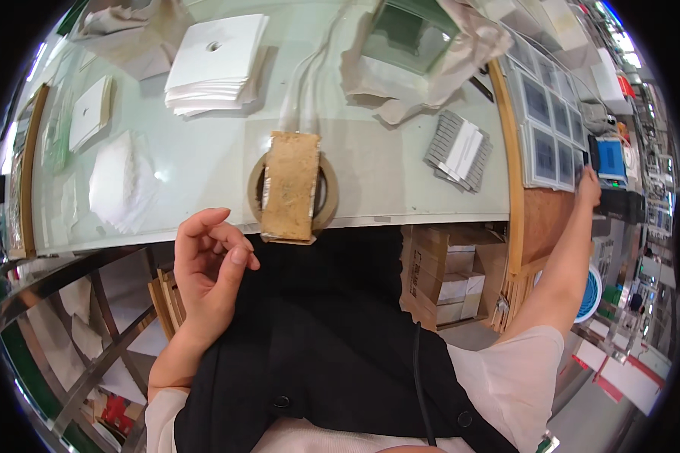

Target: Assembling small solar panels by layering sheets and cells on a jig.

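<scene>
My left hand [213, 260] hangs in front of the table's near edge, palm inward, its fingers loosely bent and apart with nothing in them. Just to its right, a worn tan rectangular block [291, 185] lies on a beige tape-like ring [329, 189] at the table edge. My right arm stretches far right. There my right hand [590, 187] is closed beside a row of clear-lidded compartment boxes [555, 155] and a blue box-shaped thing [610, 158]. Something dark shows at its fingertips, too small to make out.
On the pale table [378, 177] lie a stack of white sheets [215, 60], a heap of thin white pieces [121, 181] and grey striped cards [461, 151]. Paper surrounds a green-lined box [408, 41] at the back. A wooden rail [512, 166] borders the right; cartons [446, 275] stand underneath.
</scene>
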Demonstrator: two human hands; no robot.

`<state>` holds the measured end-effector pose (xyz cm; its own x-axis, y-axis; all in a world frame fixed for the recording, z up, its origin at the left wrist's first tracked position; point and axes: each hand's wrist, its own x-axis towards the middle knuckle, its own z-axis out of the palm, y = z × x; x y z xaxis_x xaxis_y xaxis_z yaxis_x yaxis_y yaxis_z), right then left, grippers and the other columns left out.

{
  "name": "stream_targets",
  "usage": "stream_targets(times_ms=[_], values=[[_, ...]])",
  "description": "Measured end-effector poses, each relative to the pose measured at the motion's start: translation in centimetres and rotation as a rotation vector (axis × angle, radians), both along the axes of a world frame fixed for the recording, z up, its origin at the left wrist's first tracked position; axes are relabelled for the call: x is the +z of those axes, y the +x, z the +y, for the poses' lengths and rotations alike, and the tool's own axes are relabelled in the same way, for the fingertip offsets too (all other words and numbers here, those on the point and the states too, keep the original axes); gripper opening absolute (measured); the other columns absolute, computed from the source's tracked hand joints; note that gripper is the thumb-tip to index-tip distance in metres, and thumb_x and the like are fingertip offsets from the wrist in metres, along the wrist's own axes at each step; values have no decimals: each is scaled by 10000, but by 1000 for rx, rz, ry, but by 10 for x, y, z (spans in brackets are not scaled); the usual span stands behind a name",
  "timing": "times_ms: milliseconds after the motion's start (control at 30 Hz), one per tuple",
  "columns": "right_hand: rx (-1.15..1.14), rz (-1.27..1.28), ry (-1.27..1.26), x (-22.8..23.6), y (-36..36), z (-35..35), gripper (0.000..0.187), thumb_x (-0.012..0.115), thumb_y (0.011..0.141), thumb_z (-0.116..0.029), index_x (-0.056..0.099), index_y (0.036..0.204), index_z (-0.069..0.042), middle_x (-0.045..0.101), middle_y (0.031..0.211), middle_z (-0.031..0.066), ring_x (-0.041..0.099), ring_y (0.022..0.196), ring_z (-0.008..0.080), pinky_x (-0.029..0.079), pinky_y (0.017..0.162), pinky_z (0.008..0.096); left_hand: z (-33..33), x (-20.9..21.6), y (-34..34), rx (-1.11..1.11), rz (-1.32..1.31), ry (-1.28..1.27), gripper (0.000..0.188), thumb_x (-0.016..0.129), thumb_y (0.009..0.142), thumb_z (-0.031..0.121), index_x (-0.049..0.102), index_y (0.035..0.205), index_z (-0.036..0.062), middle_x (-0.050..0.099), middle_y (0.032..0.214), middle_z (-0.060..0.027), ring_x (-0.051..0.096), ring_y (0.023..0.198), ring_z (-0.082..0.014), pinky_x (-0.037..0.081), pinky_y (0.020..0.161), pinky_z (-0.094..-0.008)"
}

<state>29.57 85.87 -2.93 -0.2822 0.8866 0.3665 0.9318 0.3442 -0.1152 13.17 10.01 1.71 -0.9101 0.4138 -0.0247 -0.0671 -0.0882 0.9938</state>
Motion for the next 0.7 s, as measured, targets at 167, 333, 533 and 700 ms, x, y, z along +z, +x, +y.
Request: stream_targets(times_ms=[167, 333, 533, 700], values=[[457, 541, 382, 72, -57, -115, 310, 580, 913, -286, 654, 1147, -96, 654, 1113, 124, 638, 940, 230, 494, 835, 330, 2, -4, -7, 20, -9, 37, 364, 558, 905, 27, 423, 1243, 19, 524, 851, -59, 501, 705, -102, 459, 640, -218], [1148, 493, -204, 88, -174, -363, 314, 634, 891, -163, 583, 1183, -58, 591, 1050, 67, 618, 855, 116, 479, 764, 230, -3, -4, -4, -17, -15, 90, 368, 543, 893, -48, 416, 1234, 2, 547, 886, -67, 531, 745, -98, 458, 690, -220], [1130, 93, 282, 64, -258, -390, 480, 729, 804, -303, 542, 1194, -92, 543, 1087, 94, 603, 934, 234, 485, 752, 322, -18, -8, -5, -46, 66, 99, 300, 555, 873, -84, 488, 1156, -9, 553, 864, -56, 541, 729, -103, 452, 685, -221], [1122, 237, -145, 51, -281, -338, 357, 704, 835, -311, 579, 1053, -57, 576, 977, 67, 598, 782, 200, 473, 668, 286, -49, -15, -5, 94, 13, 32, 266, 567, 889, -44, 498, 1141, 9, 562, 893, -54, 552, 749, -107, 463, 701, -236]])
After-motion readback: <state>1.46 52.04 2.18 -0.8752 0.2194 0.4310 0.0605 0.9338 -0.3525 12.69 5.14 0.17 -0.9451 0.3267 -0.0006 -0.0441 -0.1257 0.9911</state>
